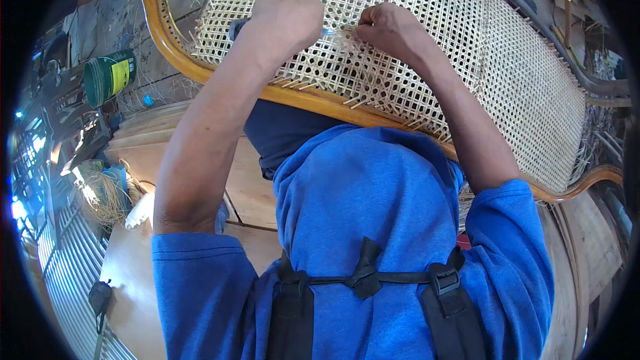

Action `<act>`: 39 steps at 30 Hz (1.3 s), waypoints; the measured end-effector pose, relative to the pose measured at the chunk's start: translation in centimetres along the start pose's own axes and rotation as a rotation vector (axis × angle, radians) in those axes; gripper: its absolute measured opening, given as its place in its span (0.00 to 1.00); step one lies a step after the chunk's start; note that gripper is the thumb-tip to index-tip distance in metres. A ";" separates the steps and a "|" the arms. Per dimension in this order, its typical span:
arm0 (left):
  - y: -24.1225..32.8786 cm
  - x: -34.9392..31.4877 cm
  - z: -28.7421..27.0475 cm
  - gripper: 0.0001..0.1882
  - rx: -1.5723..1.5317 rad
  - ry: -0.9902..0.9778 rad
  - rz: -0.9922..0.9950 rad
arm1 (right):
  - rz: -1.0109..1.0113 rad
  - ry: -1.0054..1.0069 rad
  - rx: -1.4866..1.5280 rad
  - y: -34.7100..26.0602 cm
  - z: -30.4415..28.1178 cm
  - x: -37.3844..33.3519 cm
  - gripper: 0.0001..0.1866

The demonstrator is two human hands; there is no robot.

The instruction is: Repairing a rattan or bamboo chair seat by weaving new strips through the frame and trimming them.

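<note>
Two hands: both over the cane panel (433, 10), seen from my far end of the head feed.
Left hand (288, 21): back toward me, fingers curled around a tool (237, 29); dark end out on the thumbless-looking outer side, thin shiny part out toward the other hand. Grip mostly hidden from me.
Right hand (392, 25): curled, fingertips low at the weave, just beside the tool's shiny part. Cannot tell whether it pinches a strand or is merely pressed together.
Cane panel: pale open mesh, lying across the wooden frame (317, 100) in front of the person; loose strand ends stick out along the near edge.
Weave between hands: strands look ruffled there; details too small for me to read.
Frame: brown, glossy, curved; small holes line its left curve.
Person: blue shirt (363, 187), black straps (373, 279) knotted midway.
Left ground: green bucket (98, 82) with yellow patch, tipped toward me; small bright-blue scrap (148, 100) near it; tangled bundle of pale strands (103, 195) lower down.
Lower left: small black pouch-like thing (100, 297) by a smooth tan board (133, 280).
</note>
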State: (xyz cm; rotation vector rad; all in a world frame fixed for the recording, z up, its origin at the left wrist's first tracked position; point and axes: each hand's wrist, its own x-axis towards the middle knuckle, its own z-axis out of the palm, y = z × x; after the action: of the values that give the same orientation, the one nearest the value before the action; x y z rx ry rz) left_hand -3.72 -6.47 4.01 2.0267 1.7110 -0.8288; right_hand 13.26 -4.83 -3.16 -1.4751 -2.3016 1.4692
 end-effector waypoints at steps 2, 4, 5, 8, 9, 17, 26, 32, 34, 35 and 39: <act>0.6 0.2 -1.0 0.10 0.049 -0.051 0.015 | -0.011 0.009 0.005 -0.1 0.1 0.0 0.12; 0.8 0.5 -1.6 0.10 0.062 -0.073 0.048 | -0.003 0.011 0.018 -0.5 0.1 0.0 0.10; 0.9 0.6 -1.7 0.10 0.077 -0.090 0.079 | -0.001 0.005 0.018 -0.7 -0.1 0.0 0.10; 1.3 1.4 -1.5 0.11 0.112 -0.113 0.130 | -0.030 0.003 0.031 -1.0 -0.3 -0.2 0.11; 1.4 1.7 -1.4 0.11 0.106 -0.119 0.129 | -0.028 -0.006 0.030 -1.1 -0.2 -0.3 0.11; 0.0 1.4 0.8 0.09 0.008 0.019 0.230 | 0.033 -0.001 -0.110 -1.3 0.5 -0.3 0.11; -0.4 -0.1 2.9 0.13 -0.049 0.261 0.212 | 0.129 -0.052 -0.377 -3.5 2.1 0.4 0.16; -5.9 -4.5 0.6 0.18 0.011 0.083 0.025 | -0.315 0.158 0.124 -5.0 2.2 0.8 0.13; -5.6 -5.4 -0.3 0.18 -0.043 0.291 0.149 | -0.295 0.008 0.245 -5.3 2.1 0.2 0.15; -5.5 -5.5 -0.2 0.18 -0.045 0.288 0.127 | -0.311 -0.006 0.247 -5.6 1.7 -0.1 0.15; -3.2 -2.5 0.7 0.16 -0.029 0.170 0.103 | -0.025 0.023 0.054 -4.0 2.3 -0.6 0.15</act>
State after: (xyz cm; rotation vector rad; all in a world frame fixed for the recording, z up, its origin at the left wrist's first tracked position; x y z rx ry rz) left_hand -7.18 -8.19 5.38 2.1992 1.6784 -0.6106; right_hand 9.77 -7.25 -1.26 -1.4368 -2.2398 1.4879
